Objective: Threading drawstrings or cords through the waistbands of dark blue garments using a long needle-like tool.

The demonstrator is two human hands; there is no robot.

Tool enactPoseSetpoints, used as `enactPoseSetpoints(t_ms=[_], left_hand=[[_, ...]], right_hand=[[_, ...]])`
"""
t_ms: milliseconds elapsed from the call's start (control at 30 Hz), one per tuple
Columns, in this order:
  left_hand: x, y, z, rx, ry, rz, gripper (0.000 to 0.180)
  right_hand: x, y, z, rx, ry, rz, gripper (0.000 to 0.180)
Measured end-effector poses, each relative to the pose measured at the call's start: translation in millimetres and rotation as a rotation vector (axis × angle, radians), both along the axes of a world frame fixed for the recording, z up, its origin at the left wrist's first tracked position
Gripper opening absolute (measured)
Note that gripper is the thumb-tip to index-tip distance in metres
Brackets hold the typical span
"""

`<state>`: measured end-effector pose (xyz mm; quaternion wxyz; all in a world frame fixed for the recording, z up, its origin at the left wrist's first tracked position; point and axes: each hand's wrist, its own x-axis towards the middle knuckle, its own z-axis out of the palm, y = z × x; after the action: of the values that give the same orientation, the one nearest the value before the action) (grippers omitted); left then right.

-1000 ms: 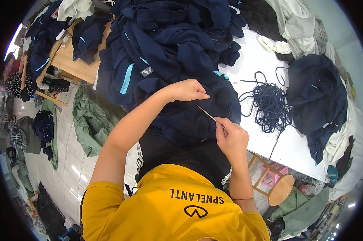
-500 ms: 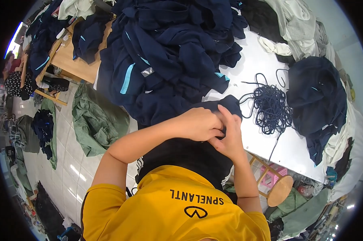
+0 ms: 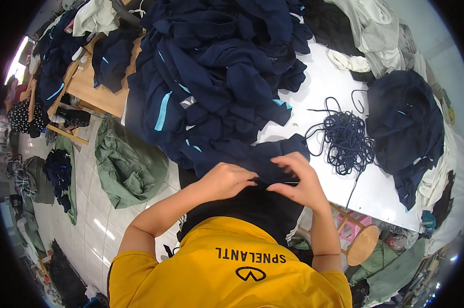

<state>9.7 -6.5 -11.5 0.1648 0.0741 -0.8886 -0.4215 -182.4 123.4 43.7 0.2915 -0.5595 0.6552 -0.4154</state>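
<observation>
A navy garment (image 3: 263,157) lies across the table's near edge, part of a large navy heap. At its near edge my left hand (image 3: 224,180) is closed, its fingertips together on the cloth. Just right of it, my right hand (image 3: 300,180) is open, thumb and fingers spread apart over the same cloth. A thin pale line shows beside the right thumb; I cannot make out what it is. To the right of the garment, a tangled bundle of navy cord (image 3: 348,142) rests on the white tabletop (image 3: 322,77).
Another navy garment pile (image 3: 405,115) sits on the right of the table. A round wooden stool (image 3: 363,245) stands below its near edge. Left of me, a green sack (image 3: 126,161) is on the tiled floor, near a wooden table (image 3: 83,87). A person (image 3: 24,113) is at the far left.
My hands, together half a second ago, have drawn apart and come lower. The right hand's fingers have spread, and more of the navy garment's near part shows.
</observation>
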Motion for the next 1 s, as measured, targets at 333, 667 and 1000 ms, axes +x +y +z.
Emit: enactPoseSetpoints(t_ms=[333,667,1000], left_hand=[[-22,12,20,-0.116,0.157,0.101,0.018],[-6,-27,63,-0.502,0.147,0.152,0.026],[-13,-15,70,-0.427,0.232,0.026,0.018]], right_hand=[[3,-6,-3,0.052,0.14,0.024,0.042],[-4,-8,33,-0.152,-0.026,-0.198,0.026],[21,-20,43,-0.072,0.039,-0.106,0.026]])
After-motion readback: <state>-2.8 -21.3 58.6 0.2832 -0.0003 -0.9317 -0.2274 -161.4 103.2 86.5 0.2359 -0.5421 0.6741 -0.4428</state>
